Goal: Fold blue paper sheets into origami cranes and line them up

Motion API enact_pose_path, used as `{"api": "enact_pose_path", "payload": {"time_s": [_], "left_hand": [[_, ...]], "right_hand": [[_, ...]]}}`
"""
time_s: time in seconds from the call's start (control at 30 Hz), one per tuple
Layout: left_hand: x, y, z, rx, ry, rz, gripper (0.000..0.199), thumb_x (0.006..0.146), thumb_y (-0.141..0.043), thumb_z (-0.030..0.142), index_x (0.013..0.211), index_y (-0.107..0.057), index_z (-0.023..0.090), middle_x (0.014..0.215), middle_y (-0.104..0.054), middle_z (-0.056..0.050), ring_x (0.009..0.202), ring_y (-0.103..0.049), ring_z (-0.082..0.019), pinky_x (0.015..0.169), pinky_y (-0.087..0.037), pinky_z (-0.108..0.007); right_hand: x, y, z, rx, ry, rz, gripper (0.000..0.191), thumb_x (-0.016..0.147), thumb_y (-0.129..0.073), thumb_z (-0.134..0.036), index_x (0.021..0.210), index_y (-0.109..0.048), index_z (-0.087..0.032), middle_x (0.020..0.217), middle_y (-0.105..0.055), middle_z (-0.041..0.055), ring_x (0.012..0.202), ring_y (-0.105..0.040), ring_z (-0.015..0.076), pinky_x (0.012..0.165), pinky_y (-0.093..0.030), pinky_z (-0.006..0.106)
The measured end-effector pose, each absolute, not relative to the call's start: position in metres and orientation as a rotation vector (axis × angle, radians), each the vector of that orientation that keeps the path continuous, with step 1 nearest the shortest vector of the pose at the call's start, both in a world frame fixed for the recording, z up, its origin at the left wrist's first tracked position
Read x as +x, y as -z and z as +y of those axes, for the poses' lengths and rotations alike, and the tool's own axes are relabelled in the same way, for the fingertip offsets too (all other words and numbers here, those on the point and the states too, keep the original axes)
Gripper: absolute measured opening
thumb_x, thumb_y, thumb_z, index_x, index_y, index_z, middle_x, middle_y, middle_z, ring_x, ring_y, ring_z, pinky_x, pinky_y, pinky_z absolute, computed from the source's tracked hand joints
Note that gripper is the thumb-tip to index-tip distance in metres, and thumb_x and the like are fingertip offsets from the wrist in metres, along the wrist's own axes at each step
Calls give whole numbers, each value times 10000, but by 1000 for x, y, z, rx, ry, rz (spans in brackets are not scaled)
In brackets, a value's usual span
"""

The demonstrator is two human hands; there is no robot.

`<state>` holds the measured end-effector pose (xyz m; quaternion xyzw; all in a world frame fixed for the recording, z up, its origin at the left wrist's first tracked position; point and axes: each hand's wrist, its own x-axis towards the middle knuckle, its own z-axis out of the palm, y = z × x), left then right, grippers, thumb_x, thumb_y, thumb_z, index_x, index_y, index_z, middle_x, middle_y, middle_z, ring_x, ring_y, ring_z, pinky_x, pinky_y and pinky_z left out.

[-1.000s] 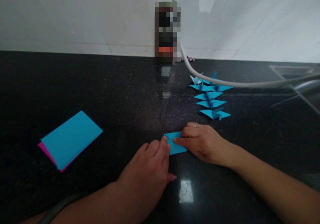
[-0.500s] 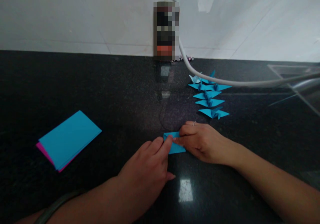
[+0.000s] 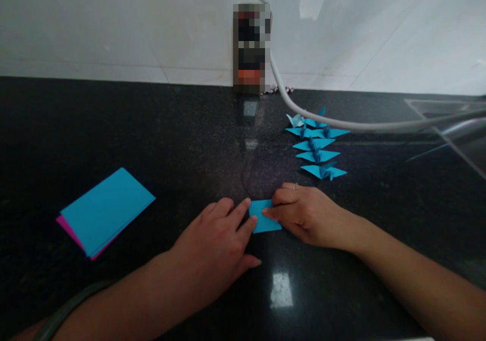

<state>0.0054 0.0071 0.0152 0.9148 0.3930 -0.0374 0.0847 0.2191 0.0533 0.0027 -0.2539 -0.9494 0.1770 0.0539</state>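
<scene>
A small square of folded blue origami paper [image 3: 261, 214] lies flat on the dark counter between my hands. My left hand [image 3: 216, 234] is on its left side, fingers spread, with the index and middle fingertips at the paper's left edge and the thumb off it, nearer me. With curled fingers, my right hand [image 3: 304, 213] holds the paper's right side, a fingertip pressing on its upper face; that edge is hidden under the hand. Beyond it sit several folded blue paper cranes [image 3: 322, 171] in a column.
At the left is a stack of blue paper sheets [image 3: 108, 209] with a pink sheet [image 3: 70, 233] under it. A pale cable [image 3: 364, 127] runs over the far cranes. Against the wall stands a blurred-out object [image 3: 250, 47]. A clear-edged panel [image 3: 444, 105] shows at the far right.
My left hand has drawn back slightly to the left and its fingers have spread. The fold that showed at the paper's upper left now looks flat. My right hand keeps its place.
</scene>
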Motion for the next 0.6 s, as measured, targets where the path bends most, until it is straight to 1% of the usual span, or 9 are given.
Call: {"api": "enact_pose_path", "payload": {"time_s": [0.07,0.2,0.27,0.37,0.43,0.5,0.6], "left_hand": [[5,-15,7,2737,109,1194,506,775,-559,493,1168,-580,174,1286,-533,-128,1000,-520,-294,804,-447,-443],[6,-14,6,2799,121,1141,462,803,-551,439,1160,-582,146,1322,-500,-127,1031,-509,-283,820,-444,-429],[5,-14,7,2788,139,1091,453,823,-529,425,1168,-574,135,1289,-533,-116,1012,-518,-262,821,-447,-410],[2,-14,11,2727,115,1066,443,832,-515,424,1178,-563,151,1247,-569,-91,1009,-519,-247,841,-444,-400],[0,-15,13,2700,82,1055,430,836,-509,421,1174,-564,161,1253,-565,-84,1021,-514,-244,855,-440,-399],[0,-15,14,2686,71,1045,424,841,-501,418,1173,-563,162,1241,-573,-83,1013,-516,-242,856,-441,-401],[0,-15,14,2687,68,1045,443,841,-497,426,1183,-553,150,1213,-591,-91,1000,-519,-244,854,-445,-407]], "right_hand": [[219,-2,53,-772,-540,-2895,224,891,-426,-191,958,-640,-186,796,-542,45,732,-477,135,659,-357,255],[219,-2,54,-760,-506,-2919,233,894,-422,-196,970,-642,-184,787,-544,47,734,-482,140,678,-360,268],[219,-1,55,-748,-495,-2916,225,892,-427,-193,946,-645,-182,782,-546,45,728,-482,137,672,-360,265],[219,0,54,-735,-436,-2913,217,890,-435,-198,935,-647,-184,770,-549,41,716,-477,138,663,-359,270],[219,1,53,-723,-358,-2915,228,893,-433,-205,989,-638,-180,766,-555,42,712,-478,144,662,-365,281],[219,2,52,-729,-280,-2921,269,904,-417,-218,1091,-603,-165,790,-569,51,720,-490,150,664,-380,290],[217,2,48,-756,-208,-2951,361,913,-409,-339,1182,-556,-147,818,-594,65,740,-512,163,663,-402,299]]}}
